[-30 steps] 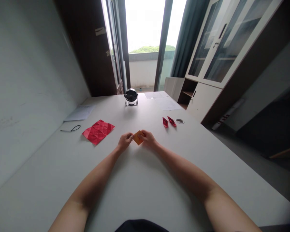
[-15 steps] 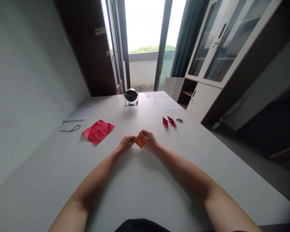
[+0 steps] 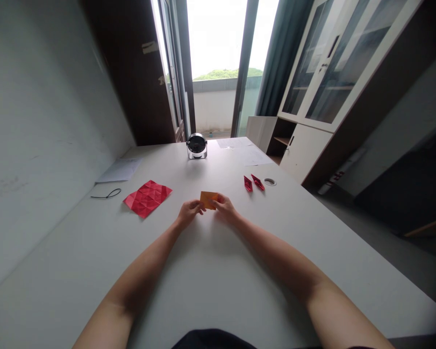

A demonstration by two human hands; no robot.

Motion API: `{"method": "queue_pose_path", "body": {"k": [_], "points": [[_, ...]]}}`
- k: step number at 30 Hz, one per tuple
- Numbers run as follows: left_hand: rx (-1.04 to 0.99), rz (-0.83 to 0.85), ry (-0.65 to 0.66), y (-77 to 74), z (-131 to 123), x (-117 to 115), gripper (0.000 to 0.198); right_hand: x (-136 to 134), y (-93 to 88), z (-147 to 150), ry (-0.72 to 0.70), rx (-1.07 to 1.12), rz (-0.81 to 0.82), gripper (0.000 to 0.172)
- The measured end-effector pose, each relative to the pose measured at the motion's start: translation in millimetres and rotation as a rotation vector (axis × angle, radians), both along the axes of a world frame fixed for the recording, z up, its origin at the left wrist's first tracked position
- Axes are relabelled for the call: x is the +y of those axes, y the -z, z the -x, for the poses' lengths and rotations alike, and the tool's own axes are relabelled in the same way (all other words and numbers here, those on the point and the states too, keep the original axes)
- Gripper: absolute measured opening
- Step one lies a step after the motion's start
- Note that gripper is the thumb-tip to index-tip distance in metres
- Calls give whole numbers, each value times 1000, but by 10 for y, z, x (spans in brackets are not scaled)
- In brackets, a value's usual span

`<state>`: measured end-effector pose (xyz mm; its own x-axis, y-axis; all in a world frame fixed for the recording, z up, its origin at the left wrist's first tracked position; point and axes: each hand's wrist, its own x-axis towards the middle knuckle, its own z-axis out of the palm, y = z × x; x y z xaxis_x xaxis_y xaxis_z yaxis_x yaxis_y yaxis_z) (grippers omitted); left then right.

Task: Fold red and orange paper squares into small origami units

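Note:
A folded square of orange origami paper (image 3: 207,197) is held up in front of me over the white table (image 3: 210,271). My right hand (image 3: 224,205) pinches its right side, the thumb lying across the front. At the lower left corner, my left hand (image 3: 189,212) has its fingertips closed on the paper, some fingers curled below. Off to the left lies a creased red paper sheet (image 3: 147,198), flat on the table. Two small folded red paper pieces (image 3: 257,182), pointed at the ends, sit side by side to the right.
A round black fan-like device (image 3: 196,144) on a metal stand is at the table's far side. A black cable tie (image 3: 109,194) and white papers (image 3: 119,170) lie along the left wall. Beside the red pieces is a white ring (image 3: 270,182); more sheets (image 3: 256,157) lie behind.
The orange paper has turned from point-down to nearly level edges and moved slightly away from me. My fingers have shifted their grip to its lower left and right side.

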<state>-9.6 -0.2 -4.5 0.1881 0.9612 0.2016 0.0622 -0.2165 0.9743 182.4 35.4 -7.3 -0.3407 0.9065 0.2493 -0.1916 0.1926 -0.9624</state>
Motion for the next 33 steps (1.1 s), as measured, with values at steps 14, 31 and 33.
{"method": "queue_pose_path", "body": {"k": [14, 31, 33], "points": [[48, -26, -8, 35, 20, 9, 38, 11, 61, 38, 35, -124, -82, 37], [-26, 40, -118, -15, 38, 17, 43, 18, 78, 6, 127, -218, -142, 38], [-23, 38, -128, -21, 32, 16, 44, 9, 61, 9, 135, -218, -142, 39]]}}
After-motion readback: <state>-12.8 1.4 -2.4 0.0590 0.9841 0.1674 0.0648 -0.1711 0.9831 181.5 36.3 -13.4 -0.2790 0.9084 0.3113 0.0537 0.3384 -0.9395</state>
